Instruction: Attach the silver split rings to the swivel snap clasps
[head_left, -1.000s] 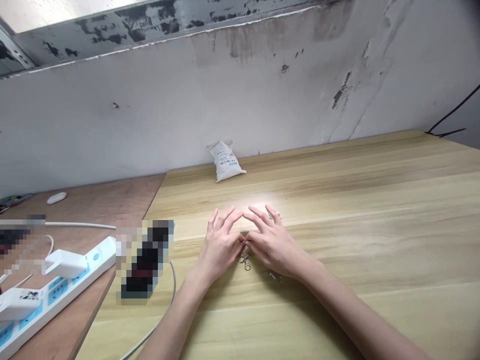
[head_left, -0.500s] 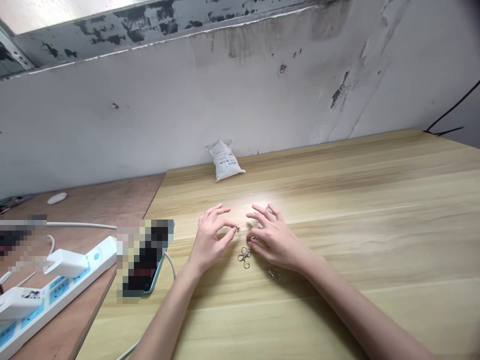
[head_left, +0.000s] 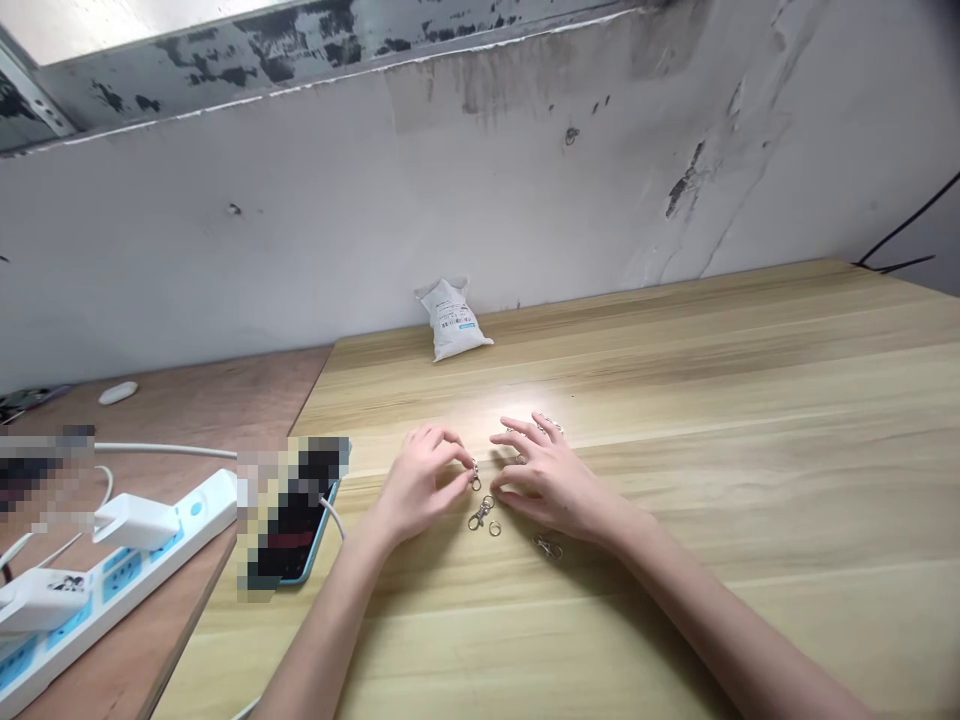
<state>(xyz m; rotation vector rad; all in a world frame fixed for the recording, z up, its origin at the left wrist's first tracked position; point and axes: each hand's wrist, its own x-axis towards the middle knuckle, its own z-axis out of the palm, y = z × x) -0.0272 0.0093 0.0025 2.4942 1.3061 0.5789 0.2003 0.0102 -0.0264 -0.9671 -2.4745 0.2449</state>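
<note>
My left hand (head_left: 420, 483) rests on the light wooden table (head_left: 675, 420), thumb and forefinger pinched on a small metal ring (head_left: 475, 484). A metal clasp (head_left: 480, 514) with a loose ring lies just below it. My right hand (head_left: 546, 476) lies palm down beside it, fingers curled over more small metal pieces; what its fingertips touch is hidden. A second clasp (head_left: 547, 546) lies under my right wrist. More rings (head_left: 551, 425) show beyond my right fingers.
A small white packet (head_left: 452, 320) leans near the wall. To the left, on a darker table, lie a phone (head_left: 296, 525) with a cable, a white power strip (head_left: 112, 570) with plugs, and a white mouse (head_left: 118, 393).
The hands were joined a second ago, then drew apart. My left hand now pinches a ring lower and nearer the clasp, which has shifted slightly. My right hand barely moved.
</note>
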